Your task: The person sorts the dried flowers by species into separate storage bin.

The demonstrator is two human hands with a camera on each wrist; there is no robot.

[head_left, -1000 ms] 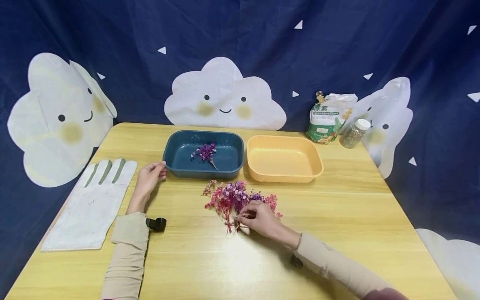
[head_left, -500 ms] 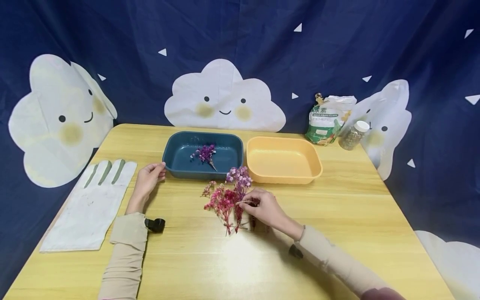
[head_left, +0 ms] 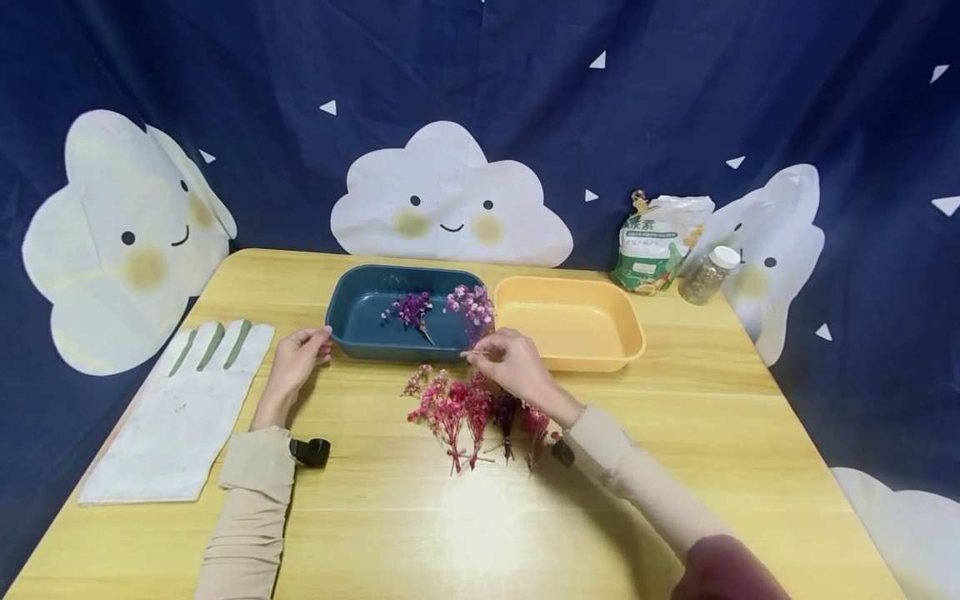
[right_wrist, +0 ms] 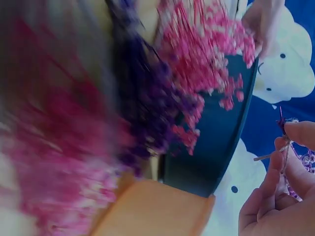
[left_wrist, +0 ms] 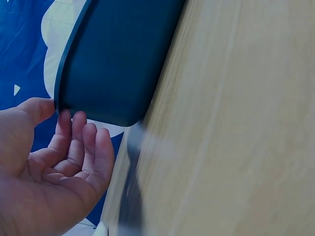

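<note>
My right hand [head_left: 517,367] pinches the tied stems of a small bunch of lilac and white dried flowers [head_left: 471,305]. In the head view its blossoms overlap the right end of the dark blue plastic basin [head_left: 397,351]. One purple dried flower bunch [head_left: 412,307] lies inside that basin. At the basin's left corner, my left hand [head_left: 296,362] pinches the rim between thumb and fingertips, which shows closely in the left wrist view. Several pink and dark purple dried flower bunches [head_left: 447,408] lie side by side on the table, just below my right hand.
A yellow basin [head_left: 585,364] stands right of the blue one. White gloves [head_left: 168,425] with green stripes lie at the table's left. At the back right are a clipped white and green bag [head_left: 648,250] and a white-capped jar [head_left: 707,277].
My right hand has lifted the lilac and white bunch from among the others and carried it forward to the blue basin's right end. The left hand stays on the rim.
</note>
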